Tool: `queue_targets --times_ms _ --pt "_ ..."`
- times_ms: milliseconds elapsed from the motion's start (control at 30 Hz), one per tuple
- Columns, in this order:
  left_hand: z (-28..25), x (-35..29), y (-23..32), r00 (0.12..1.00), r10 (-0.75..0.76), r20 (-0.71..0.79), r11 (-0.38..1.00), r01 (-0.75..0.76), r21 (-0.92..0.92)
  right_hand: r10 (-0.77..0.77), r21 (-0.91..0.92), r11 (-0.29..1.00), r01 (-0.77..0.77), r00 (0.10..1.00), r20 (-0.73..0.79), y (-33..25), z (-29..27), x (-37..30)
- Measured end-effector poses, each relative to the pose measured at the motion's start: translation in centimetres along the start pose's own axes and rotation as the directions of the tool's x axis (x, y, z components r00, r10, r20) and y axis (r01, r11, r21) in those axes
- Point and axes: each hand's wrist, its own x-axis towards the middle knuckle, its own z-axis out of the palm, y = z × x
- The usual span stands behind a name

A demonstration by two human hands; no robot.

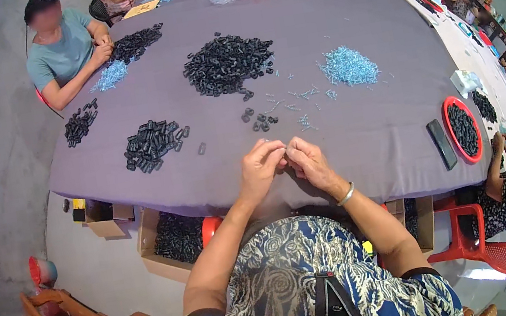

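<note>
My left hand (262, 170) and my right hand (313, 164) meet fingertip to fingertip over the near edge of the table. Both are closed in a pinch; whatever lies between the fingers is too small and covered to make out. Just beyond them sit several loose black parts (258, 119) and scattered thin bluish-silver metal pieces (306, 122). Farther off is a large heap of small black plastic parts (227, 65). Right of that heap lies a pile of the bluish-silver pieces (348, 66). To the left, longer black pieces (152, 145) form another pile.
A dark phone (441, 144) and a red basin (479, 143) of black parts stand at the right. Cartons (147, 248) sit below the table edge. Across the left corner a person (63, 46) works at similar piles. A red chair (473, 231) is at lower right.
</note>
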Motion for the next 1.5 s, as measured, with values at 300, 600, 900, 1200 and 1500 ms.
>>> queue_targets --times_ms 300,600,900,1200,1500 --pt "0.9 -0.5 0.3 0.904 0.428 -0.005 0.754 -0.354 0.553 0.132 0.058 0.989 -0.134 0.991 0.034 -0.1 -0.9 0.6" --pt "1.2 -0.7 0.1 0.924 0.383 -0.018 0.794 -0.319 0.517 0.023 -0.014 1.000 -0.022 1.000 0.010 0.4 -0.8 0.4" --pt "1.6 -1.2 0.1 0.861 0.504 0.058 0.648 -0.422 0.634 0.089 0.065 0.994 -0.091 0.995 0.040 0.1 -0.7 0.2" --pt "1.6 -1.2 -0.2 0.885 0.463 0.047 0.678 -0.388 0.625 0.061 0.006 0.998 -0.061 0.998 0.029 0.2 -0.8 0.2" --pt "1.5 -0.9 -0.1 0.883 0.469 0.030 0.697 -0.391 0.601 -0.047 -0.173 0.984 0.048 0.999 0.007 0.3 -0.8 0.4"
